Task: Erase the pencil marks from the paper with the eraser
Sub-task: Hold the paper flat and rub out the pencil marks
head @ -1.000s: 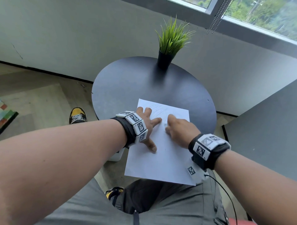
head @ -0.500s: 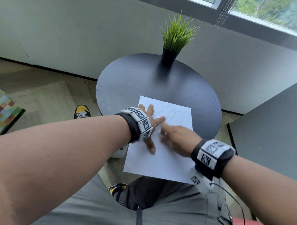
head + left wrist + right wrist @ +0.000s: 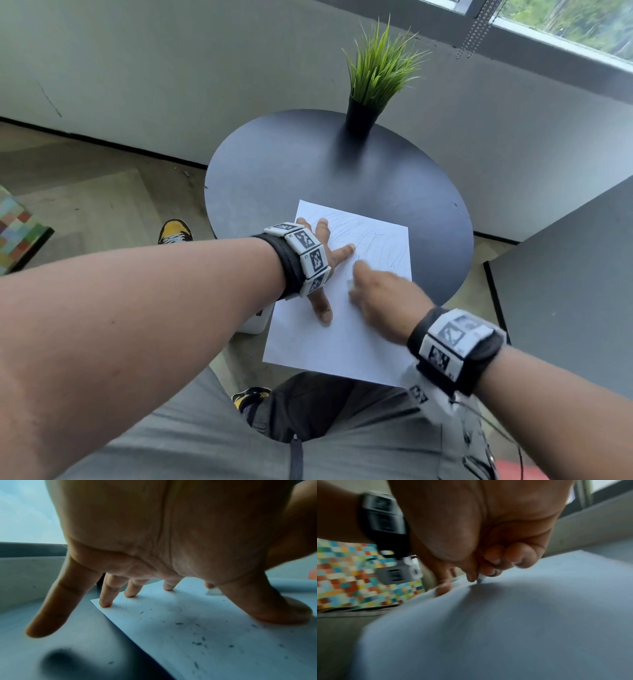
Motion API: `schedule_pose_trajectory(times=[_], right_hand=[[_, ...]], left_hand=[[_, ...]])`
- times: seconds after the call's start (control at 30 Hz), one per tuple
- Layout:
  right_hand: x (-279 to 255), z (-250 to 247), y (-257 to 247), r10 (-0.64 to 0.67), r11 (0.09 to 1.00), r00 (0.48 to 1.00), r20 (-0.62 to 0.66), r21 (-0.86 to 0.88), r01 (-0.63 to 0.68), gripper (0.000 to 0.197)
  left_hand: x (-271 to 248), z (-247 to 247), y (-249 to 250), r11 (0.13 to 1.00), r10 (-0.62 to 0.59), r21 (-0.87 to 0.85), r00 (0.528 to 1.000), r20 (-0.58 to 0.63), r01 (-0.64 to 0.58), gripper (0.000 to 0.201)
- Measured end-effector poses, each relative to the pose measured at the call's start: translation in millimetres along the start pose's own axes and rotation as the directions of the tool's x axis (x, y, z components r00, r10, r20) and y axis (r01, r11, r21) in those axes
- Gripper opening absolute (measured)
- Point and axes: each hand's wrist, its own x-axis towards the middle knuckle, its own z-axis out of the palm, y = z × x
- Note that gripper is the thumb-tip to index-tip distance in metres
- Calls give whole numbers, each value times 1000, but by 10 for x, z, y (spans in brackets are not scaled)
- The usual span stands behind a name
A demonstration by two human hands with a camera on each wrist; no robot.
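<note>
**Eraser pressed to the sheet, other hand pinning it flat**

The eraser [image 3: 481, 578], a small white piece, sits pinched between the thumb and curled fingers of the right hand [image 3: 383, 298], its tip touching the paper [image 3: 342, 346] just under the fingertips. In the head view the eraser is almost hidden by that hand. Faint pencil marks [image 3: 376, 240] lie on the sheet just beyond the right hand, toward the far edge. The left hand [image 3: 320, 263] rests just beside the right, fingers spread and straight, fingertips [image 3: 104, 603] and thumb pressing the paper down; its little finger hangs off the sheet over the table [image 3: 308, 164]. Dark crumbs [image 3: 197, 643] speckle the paper beneath the left palm. The sheet overhangs the round table's near edge, toward the person's lap. Well beyond both hands, a potted plant [image 3: 376, 78] stands at the table's far rim.
</note>
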Motion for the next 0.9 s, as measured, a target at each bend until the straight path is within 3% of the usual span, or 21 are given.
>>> schedule_pose_trajectory(times=[0.07, 0.2, 0.23, 0.3, 0.37, 0.4, 0.53, 0.67, 0.7, 0.73, 0.83, 0.9], right_hand=[[-115, 81, -125, -92, 996, 995, 43, 14, 92, 19], [97, -115, 230, 171, 983, 985, 1, 65, -170, 19], [86, -117, 242, 188, 980, 982, -15, 72, -186, 19], [-25, -44, 90, 64, 998, 998, -11, 31, -63, 19], [-195, 72, -97, -103, 994, 992, 74, 32, 101, 19], [-207, 65, -81, -117, 993, 989, 93, 33, 114, 20], [-12, -110, 222, 125, 990, 992, 0, 74, -124, 22], [-228, 86, -104, -156, 988, 983, 98, 25, 154, 15], [-245, 95, -106, -174, 985, 977, 121, 28, 172, 14], [-182, 57, -31, -128, 992, 986, 106, 28, 125, 13], [60, -138, 267, 168, 983, 986, -3, 80, -167, 21], [51, -122, 217, 105, 994, 994, -28, 32, -104, 19]], left_hand=[[6, 2, -1, 1000, 2, 11, 1000, -5, -2, 148], [-10, -34, 14, 1000, 4, 9, 1000, 6, -4, 145], [-10, -38, 13, 1000, 6, 4, 1000, 10, -6, 145], [-1, -38, 4, 1000, 13, -2, 1000, 8, -13, 145], [1, -33, 2, 1000, 18, 3, 1000, 8, -18, 144], [-2, -38, 5, 1000, 15, 10, 1000, 8, -15, 144], [-30, -66, 37, 999, 11, 33, 1000, 5, -11, 143], [3, -42, 34, 999, 13, 32, 1000, -5, -13, 143], [7, -43, 32, 999, 11, 32, 1000, -3, -11, 144], [9, -44, 35, 999, 9, 36, 1000, 2, -9, 144], [1, -59, 47, 999, 9, 42, 1000, 9, -10, 144], [9, -45, 38, 999, 10, 43, 1000, 3, -10, 143]])
